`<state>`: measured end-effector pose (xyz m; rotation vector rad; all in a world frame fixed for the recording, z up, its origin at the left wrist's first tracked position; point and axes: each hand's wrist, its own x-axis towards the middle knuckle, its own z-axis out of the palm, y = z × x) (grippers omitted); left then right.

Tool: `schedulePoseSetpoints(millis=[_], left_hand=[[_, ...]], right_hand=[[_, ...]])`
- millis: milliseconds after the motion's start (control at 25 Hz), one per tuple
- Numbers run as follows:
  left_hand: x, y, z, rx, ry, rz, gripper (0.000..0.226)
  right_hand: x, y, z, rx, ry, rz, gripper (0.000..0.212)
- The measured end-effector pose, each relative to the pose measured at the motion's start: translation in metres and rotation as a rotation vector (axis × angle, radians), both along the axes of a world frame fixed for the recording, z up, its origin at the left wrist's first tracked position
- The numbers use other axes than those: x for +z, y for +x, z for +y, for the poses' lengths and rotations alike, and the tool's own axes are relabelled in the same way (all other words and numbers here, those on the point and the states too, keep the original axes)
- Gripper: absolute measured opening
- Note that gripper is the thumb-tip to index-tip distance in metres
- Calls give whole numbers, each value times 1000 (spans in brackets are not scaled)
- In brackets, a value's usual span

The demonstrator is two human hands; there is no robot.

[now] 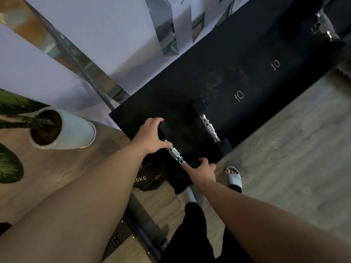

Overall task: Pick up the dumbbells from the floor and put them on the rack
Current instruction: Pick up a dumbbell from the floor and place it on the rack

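Left of frame centre, the left hand (pixel 150 136) clasps one black head of the near dumbbell (pixel 174 153) on the rack (pixel 256 76). The right hand (pixel 202 170) closes on its other head (knurled handle between). A second dumbbell (pixel 209 127) lies just right.

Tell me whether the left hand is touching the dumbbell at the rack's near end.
Touching. The head view shows the left hand wrapped over the far head of the dumbbell, thumb against its chrome handle; the right hand cups the near head.
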<state>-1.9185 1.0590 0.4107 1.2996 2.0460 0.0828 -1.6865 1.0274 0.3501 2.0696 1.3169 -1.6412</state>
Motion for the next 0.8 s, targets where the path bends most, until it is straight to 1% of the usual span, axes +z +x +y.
schedulePoseSetpoints(millis=[80,160,240,360,480,600,680,800], left_hand=[[-9,-2,-3,-54,-1,16,111],[-17,-5,-3,-90,3,36,114],[-21,-10,-4,-123,21,60,110],[-20,-13,-3,-163,64,100,99],[-13,-16,-5,-152,67,83,94],[-3,-20,-12,-109,26,70,93],[11,-19,-14,-102,9,77,94],[43,-12,-4,-81,35,88,94]], right_hand=[[-4,-6,-9,-26,20,-42,95],[-7,-9,-14,-34,51,-56,94],[-9,-11,-14,-40,75,-64,91],[-10,-15,-8,-73,45,-83,86],[-8,-16,-5,-95,23,-99,83],[3,-13,-2,-97,3,-98,78],[18,-8,1,-93,11,-99,77],[46,1,11,-80,60,-97,81]])
